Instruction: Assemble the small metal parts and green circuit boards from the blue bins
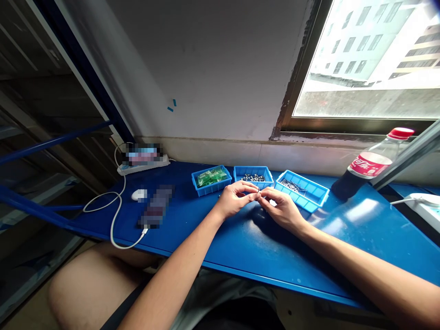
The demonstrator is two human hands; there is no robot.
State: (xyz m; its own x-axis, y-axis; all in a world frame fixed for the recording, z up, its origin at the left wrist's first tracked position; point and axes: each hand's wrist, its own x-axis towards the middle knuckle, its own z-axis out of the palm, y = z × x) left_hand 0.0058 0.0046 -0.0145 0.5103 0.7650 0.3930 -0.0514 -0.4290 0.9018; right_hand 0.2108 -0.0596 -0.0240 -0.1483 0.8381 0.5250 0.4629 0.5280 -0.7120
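Observation:
My left hand [236,198] and my right hand [282,207] meet over the blue bench [240,247], fingertips pinched together on a tiny part [260,195] that is too small to name. Just behind them stand three small blue trays. The left tray [211,180] holds green pieces, the middle tray [253,175] holds small dark parts, and the right tray [302,189] holds thin metal pins.
A cola bottle [369,164] lies tilted at the back right, beside a white device [424,204]. At the left are a white power strip [142,166], a white cable [115,215] and a small white object [139,195]. A window [371,59] is behind.

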